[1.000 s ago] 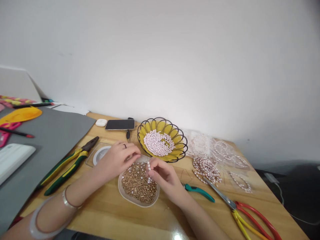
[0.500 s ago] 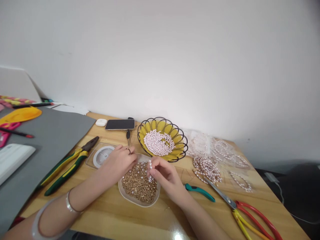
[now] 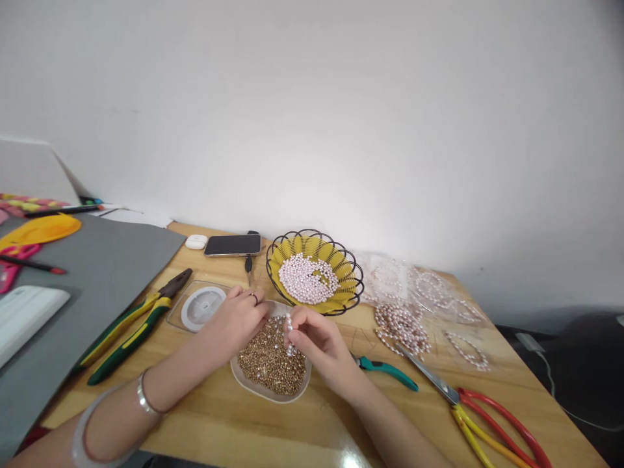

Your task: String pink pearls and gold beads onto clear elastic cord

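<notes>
Between the thumb and index finger of my right hand (image 3: 324, 348) is a short string of pale pearl beads (image 3: 290, 348), pinched above the bowl's right side. Below it, a white bowl (image 3: 266, 394) holds many small gold beads (image 3: 273, 367), with some clear shiny ones among them. My left hand (image 3: 241, 322) is at the bowl's upper left rim, fingers curled and pressed together. Its fingertips point down over the beads, and what they pinch, if anything, is hidden. A white spool (image 3: 202, 308) lies just left of that hand, on a clear case.
Behind the bowl stands a yellow-and-black wire basket (image 3: 353, 299) with pale pink beads. Beaded strands (image 3: 402, 328), teal-handled pliers (image 3: 390, 369) and red-and-yellow scissors (image 3: 461, 400) lie at right. Green-and-yellow pliers (image 3: 131, 331), a phone (image 3: 233, 244) and a grey mat (image 3: 114, 253) are left.
The view has shifted very slightly. Both hands stay at the bowl in nearly the same pose, and the bead string in my right hand is a little more upright.
</notes>
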{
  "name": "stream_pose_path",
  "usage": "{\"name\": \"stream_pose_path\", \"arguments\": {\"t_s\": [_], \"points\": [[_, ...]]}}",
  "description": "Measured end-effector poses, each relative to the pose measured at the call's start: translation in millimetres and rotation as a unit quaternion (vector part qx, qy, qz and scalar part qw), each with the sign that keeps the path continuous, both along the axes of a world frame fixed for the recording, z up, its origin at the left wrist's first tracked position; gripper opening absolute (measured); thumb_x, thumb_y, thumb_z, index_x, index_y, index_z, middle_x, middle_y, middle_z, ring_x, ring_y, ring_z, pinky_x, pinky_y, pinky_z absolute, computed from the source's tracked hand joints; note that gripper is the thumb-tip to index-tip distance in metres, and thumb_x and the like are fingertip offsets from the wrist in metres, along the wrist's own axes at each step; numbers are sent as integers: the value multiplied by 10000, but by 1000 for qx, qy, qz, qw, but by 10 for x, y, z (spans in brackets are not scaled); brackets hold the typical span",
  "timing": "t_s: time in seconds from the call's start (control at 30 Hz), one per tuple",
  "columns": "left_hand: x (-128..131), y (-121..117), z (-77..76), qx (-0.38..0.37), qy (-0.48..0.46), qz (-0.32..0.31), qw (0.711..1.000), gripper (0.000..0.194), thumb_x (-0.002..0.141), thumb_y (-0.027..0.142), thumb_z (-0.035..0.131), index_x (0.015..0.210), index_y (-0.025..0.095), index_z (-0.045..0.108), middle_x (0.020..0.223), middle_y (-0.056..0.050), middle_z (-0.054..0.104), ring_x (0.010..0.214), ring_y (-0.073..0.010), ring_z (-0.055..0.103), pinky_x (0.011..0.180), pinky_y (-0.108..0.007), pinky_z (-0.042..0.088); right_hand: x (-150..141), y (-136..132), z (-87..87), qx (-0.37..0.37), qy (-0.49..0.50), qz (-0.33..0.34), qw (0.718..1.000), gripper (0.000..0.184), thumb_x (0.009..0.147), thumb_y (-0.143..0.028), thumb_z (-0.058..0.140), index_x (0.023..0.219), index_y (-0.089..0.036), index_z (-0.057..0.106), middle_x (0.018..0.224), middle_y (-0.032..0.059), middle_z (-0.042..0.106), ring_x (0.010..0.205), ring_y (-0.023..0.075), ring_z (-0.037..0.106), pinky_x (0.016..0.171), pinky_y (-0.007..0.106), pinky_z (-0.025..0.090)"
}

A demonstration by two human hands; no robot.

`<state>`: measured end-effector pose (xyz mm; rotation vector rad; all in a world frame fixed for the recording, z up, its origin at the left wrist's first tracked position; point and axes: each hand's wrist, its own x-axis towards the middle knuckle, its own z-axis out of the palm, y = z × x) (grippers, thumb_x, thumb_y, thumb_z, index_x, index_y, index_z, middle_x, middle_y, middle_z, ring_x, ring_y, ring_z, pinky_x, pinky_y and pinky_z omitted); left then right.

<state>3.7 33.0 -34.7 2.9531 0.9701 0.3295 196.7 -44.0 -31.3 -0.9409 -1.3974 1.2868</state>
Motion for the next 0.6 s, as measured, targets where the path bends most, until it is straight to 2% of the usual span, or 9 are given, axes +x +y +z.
{"name": "stream_pose_path", "arguments": {"t_s": [0.13,0.27,0.37,0.47,0.6], "points": [[9,-10,5,-3,19,-4,1000,151,926,103,514,912,148,658,888,-82,656,827,-247,622,754,-372,360,-4,0,-4,-2,6,1,1000,298,934,-480,619,818,-209,580,776,11,557,735,176,515,698,305,406],[-21,16,61,-33,-13,-5,999,142,927,130,467,861,155,591,878,-67,628,758,-215,593,744,-363,400,4,-6,-2,-5,10,1,1000,292,937,-467,623,816,-205,580,767,9,552,726,173,506,689,306,394],[-49,19,137,-134,-101,10,986,140,953,167,411,868,186,521,851,-31,597,747,-193,573,691,-317,425,10,-8,-3,-15,19,5,1000,298,931,-471,628,809,-206,573,757,4,545,708,168,495,676,303,384],[-53,-18,234,-249,-182,48,950,231,1013,240,333,832,206,472,779,5,551,714,-172,555,654,-289,429,11,-4,-1,-26,24,9,999,316,924,-493,629,803,-208,566,735,-3,535,689,164,487,661,299,379],[-35,-74,342,-345,-239,55,906,332,1034,353,327,765,210,458,699,23,490,664,-158,510,620,-281,408,11,4,13,-40,35,22,998,314,917,-486,642,799,-206,562,715,-9,537,677,159,483,654,290,379]]}}
